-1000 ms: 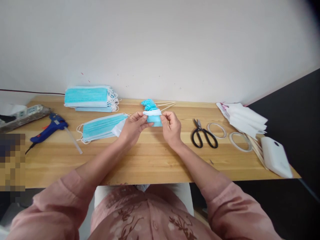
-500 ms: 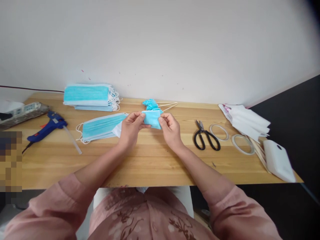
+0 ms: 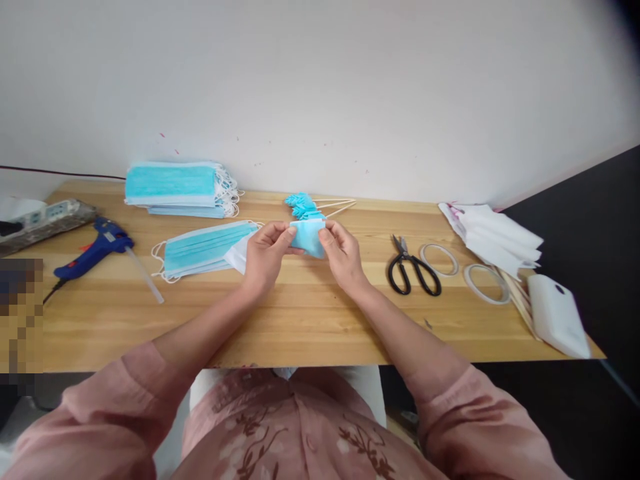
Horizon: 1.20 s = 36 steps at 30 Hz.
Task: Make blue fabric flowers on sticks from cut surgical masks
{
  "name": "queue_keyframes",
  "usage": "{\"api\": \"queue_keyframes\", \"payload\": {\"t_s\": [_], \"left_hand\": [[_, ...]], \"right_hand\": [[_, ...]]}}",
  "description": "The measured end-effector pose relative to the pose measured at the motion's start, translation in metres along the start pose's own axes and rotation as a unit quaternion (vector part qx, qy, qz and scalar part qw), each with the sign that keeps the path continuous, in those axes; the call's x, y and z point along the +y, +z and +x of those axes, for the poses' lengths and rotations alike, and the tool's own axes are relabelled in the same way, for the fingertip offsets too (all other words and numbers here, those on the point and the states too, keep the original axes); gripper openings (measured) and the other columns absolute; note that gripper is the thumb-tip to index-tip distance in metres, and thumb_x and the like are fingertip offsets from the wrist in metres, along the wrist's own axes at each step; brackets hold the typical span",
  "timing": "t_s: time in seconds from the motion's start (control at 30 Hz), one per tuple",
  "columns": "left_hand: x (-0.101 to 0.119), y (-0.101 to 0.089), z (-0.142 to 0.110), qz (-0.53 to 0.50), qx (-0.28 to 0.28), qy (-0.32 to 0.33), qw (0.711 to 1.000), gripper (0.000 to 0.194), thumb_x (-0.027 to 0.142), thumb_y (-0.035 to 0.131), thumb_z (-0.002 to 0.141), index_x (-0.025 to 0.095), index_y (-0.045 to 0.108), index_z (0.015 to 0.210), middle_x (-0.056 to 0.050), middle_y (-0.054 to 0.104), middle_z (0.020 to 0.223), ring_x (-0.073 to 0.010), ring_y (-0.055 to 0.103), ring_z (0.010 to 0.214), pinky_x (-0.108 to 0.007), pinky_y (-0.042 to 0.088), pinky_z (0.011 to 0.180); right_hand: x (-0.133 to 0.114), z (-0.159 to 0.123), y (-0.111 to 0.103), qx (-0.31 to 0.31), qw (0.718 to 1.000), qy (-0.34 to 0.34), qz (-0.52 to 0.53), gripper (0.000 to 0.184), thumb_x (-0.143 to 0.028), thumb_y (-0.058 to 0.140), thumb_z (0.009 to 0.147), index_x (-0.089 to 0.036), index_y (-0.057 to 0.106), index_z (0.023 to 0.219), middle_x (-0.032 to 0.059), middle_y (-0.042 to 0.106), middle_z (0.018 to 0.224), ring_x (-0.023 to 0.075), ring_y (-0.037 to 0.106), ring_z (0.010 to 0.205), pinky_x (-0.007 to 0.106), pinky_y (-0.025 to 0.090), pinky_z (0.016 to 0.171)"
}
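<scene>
Both hands pinch a small folded piece of light-blue face mask fabric (image 3: 308, 238) above the middle of the table. My left hand (image 3: 267, 257) grips its left end between thumb and fingers. On its right end, my right hand (image 3: 343, 257) is closed in the same way. Just behind the piece lie blue pleated flowers (image 3: 303, 205) on thin wooden sticks (image 3: 340, 208). Beside my left hand are a few flat blue face masks (image 3: 210, 249) and a white sheet (image 3: 237, 256), partly hidden by that hand.
A stack of face masks (image 3: 170, 183) stands by the wall. To the left are a blue glue gun (image 3: 93, 250) and a power strip (image 3: 47, 217). Black-handled scissors (image 3: 413, 267), tape rings (image 3: 487, 285), white cloth pieces (image 3: 495, 230) and a white box-like object (image 3: 557, 317) lie right.
The fabric piece has shifted slightly right and its lower edge now looks more curved. Both hands keep their pinch on it. The view has tilted a little.
</scene>
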<state>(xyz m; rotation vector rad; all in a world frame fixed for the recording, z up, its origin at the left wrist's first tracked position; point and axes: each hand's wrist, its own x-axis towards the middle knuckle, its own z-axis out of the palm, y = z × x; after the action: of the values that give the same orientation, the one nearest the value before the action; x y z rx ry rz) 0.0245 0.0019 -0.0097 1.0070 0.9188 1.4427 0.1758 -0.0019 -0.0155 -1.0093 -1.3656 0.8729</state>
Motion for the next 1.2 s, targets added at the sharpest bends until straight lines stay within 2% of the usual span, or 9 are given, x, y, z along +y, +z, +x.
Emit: {"api": "queue_keyframes", "payload": {"t_s": [0.17, 0.27, 0.5, 0.67, 0.83, 0.97, 1.2], "left_hand": [[-0.004, 0.001, -0.001, -0.006, -0.017, -0.004, 1.000, 0.035, 0.044, 0.086, 0.068, 0.016, 0.069, 0.079, 0.002, 0.067, 0.074, -0.0105, 0.063, 0.066, -0.027, 0.063, 0.060], [-0.003, 0.000, 0.001, -0.014, -0.019, -0.012, 1.000, 0.036, 0.044, 0.087, 0.065, 0.015, 0.069, 0.078, 0.003, 0.066, 0.072, -0.0104, 0.062, 0.065, -0.026, 0.062, 0.059], [-0.002, -0.002, 0.005, 0.024, -0.018, 0.007, 1.000, 0.037, 0.047, 0.087, 0.065, 0.016, 0.068, 0.075, 0.004, 0.063, 0.066, -0.0101, 0.061, 0.061, -0.024, 0.060, 0.057], [-0.004, -0.001, 0.003, 0.024, -0.028, 0.014, 0.999, 0.038, 0.047, 0.086, 0.068, 0.016, 0.066, 0.077, 0.003, 0.063, 0.069, -0.0101, 0.061, 0.064, -0.026, 0.063, 0.060], [-0.006, 0.001, 0.000, -0.010, -0.050, -0.028, 0.998, 0.043, 0.049, 0.087, 0.066, 0.015, 0.064, 0.079, 0.003, 0.061, 0.069, -0.0102, 0.061, 0.062, -0.029, 0.064, 0.061], [-0.004, 0.003, -0.001, -0.034, -0.048, -0.058, 0.997, 0.041, 0.046, 0.088, 0.065, 0.015, 0.064, 0.078, 0.003, 0.061, 0.070, -0.0097, 0.062, 0.064, -0.027, 0.063, 0.060], [0.003, 0.002, 0.000, -0.058, -0.052, -0.077, 0.994, 0.037, 0.039, 0.089, 0.066, 0.013, 0.065, 0.077, 0.003, 0.064, 0.069, -0.0095, 0.062, 0.059, -0.025, 0.060, 0.056]], "right_hand": [[0.001, -0.001, 0.000, 0.057, 0.997, 0.007, -0.045, 0.032, -0.048, 0.064, 0.088, -0.020, 0.060, 0.075, -0.0040, 0.048, 0.065, 0.0102, 0.042, 0.059, 0.024, 0.037, 0.056], [0.002, 0.000, -0.003, 0.066, 0.996, 0.009, -0.060, 0.032, -0.048, 0.064, 0.088, -0.020, 0.061, 0.073, -0.0042, 0.046, 0.063, 0.0100, 0.039, 0.058, 0.024, 0.034, 0.054], [0.002, 0.006, -0.012, 0.038, 0.995, -0.007, -0.092, 0.027, -0.042, 0.063, 0.089, -0.019, 0.068, 0.076, -0.0034, 0.049, 0.062, 0.0108, 0.041, 0.059, 0.025, 0.035, 0.056], [0.001, 0.003, -0.011, 0.052, 0.981, -0.077, -0.168, 0.031, -0.042, 0.056, 0.096, -0.019, 0.066, 0.078, -0.0030, 0.052, 0.063, 0.0112, 0.044, 0.059, 0.025, 0.036, 0.058], [0.004, 0.002, -0.012, 0.073, 0.961, -0.132, -0.234, 0.029, -0.040, 0.051, 0.099, -0.020, 0.063, 0.082, -0.0025, 0.058, 0.066, 0.0119, 0.047, 0.059, 0.025, 0.039, 0.060], [0.005, 0.001, -0.012, 0.078, 0.953, -0.141, -0.256, 0.027, -0.039, 0.050, 0.098, -0.021, 0.063, 0.083, -0.0015, 0.063, 0.070, 0.0127, 0.051, 0.061, 0.025, 0.041, 0.062], [0.002, 0.001, -0.004, 0.090, 0.961, -0.128, -0.229, 0.025, -0.038, 0.052, 0.097, -0.020, 0.065, 0.083, -0.0016, 0.063, 0.070, 0.0129, 0.053, 0.062, 0.025, 0.043, 0.063]]}}
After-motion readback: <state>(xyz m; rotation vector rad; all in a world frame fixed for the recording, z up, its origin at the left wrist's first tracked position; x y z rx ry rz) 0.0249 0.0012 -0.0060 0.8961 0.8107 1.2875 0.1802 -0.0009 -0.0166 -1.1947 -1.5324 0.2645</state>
